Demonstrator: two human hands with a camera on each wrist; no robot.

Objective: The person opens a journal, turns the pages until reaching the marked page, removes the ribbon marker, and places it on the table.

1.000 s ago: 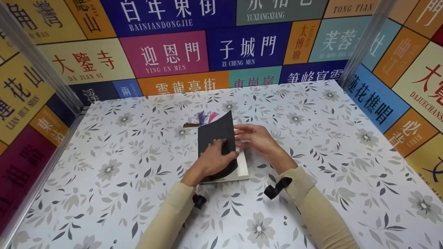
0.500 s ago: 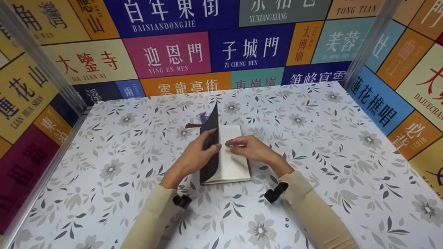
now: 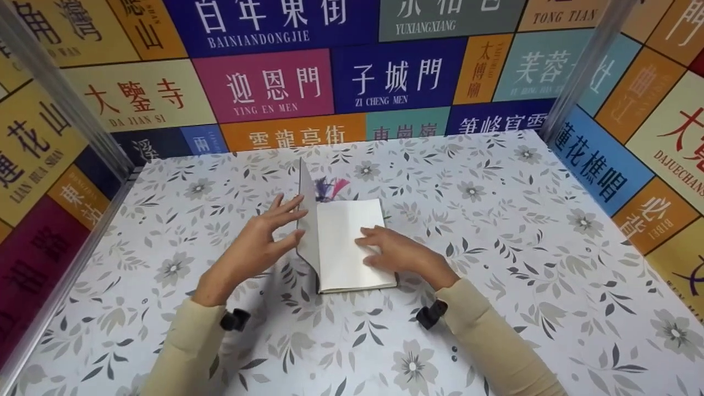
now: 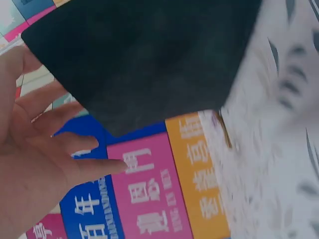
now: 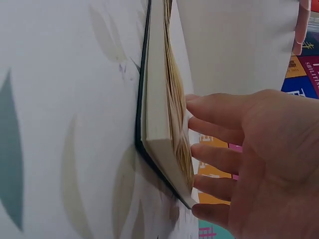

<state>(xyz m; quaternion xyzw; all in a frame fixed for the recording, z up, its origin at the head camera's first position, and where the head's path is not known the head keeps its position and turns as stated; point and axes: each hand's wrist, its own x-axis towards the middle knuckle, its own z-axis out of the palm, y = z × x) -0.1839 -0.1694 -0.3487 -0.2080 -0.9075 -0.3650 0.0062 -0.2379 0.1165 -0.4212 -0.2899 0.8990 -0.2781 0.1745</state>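
Far left, a yellow panel (image 3: 33, 137) on the wall reads LIAN HUA SHAN. Next along, a cream panel (image 3: 137, 91) has red characters 大鑒寺 over DA JIAN SI.

Left hand (image 3: 256, 236), sleeve (image 3: 181, 352) beige, black device (image 3: 235, 319) at the wrist: raised over the bench (image 3: 467, 341), fingers spread apart, tips at the free edge of a book cover (image 3: 308, 225). Cannot tell if all tips touch it. Thumb set lower than the others.

Behind, a deep-blue panel (image 3: 275, 25): 百年東街, BAINIANDONGJIE. Below it a pink panel (image 3: 269, 85): 迎恩門, YING EN MEN.

Cover stands up at the book's left, outer face dark, inner face pale. Book (image 3: 341, 247) lies mid-bench, pale page facing up. Purple and pink tassels (image 3: 331, 188) just beyond its top edge.

Next, a blue panel (image 3: 396, 77): 子城門, ZI CHENG MEN.

Right hand (image 3: 399, 250): reaches in from the right, palm down, fingers slightly apart and gently bent, tips on the page's right part; nothing gripped.

Grey panel (image 3: 445, 19): YUXIANGXIANG. Peach panel (image 3: 558, 12): TONG TIAN. Far right, an orange panel (image 3: 643, 212): BIBEI.
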